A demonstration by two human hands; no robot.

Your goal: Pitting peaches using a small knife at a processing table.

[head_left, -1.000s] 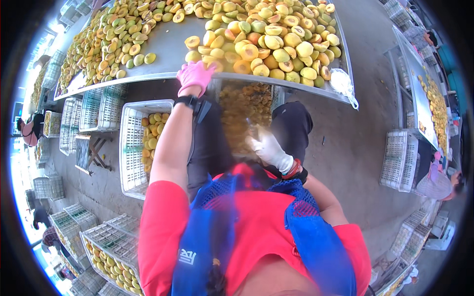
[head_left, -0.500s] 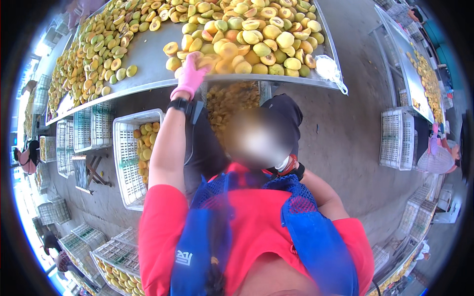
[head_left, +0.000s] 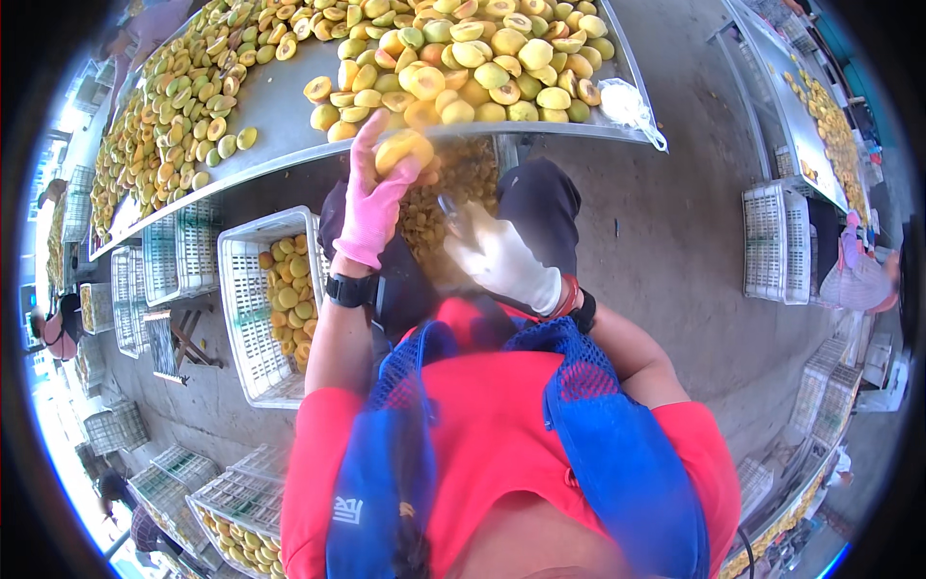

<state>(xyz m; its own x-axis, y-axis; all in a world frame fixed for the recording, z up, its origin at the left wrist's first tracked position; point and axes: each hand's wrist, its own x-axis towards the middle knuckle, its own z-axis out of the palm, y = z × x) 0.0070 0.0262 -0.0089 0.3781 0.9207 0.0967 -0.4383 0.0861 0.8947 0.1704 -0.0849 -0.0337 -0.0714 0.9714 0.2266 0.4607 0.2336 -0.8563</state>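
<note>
The desk (head_left: 275,96) bears a fruit pile (head_left: 463,58) near its front edge, where a knock could roll pieces off. Left of the legs, a white crate (head_left: 243,323) is partly filled with fruit; a blurred heap (head_left: 424,217) sits between the knees. The left hand (head_left: 369,214) has its fingers around a yellow piece (head_left: 403,151), droppable if gripped loosely; the right hand (head_left: 506,256) seems closed on a blurred tool (head_left: 447,205), which might slip and nick a glove.

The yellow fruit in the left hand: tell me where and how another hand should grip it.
Best guess: pinch the yellow fruit at its rounded upper-right edge, coming from the right. The pink-gloved left hand borders its left and lower edges; the upper side bulges free.
</note>
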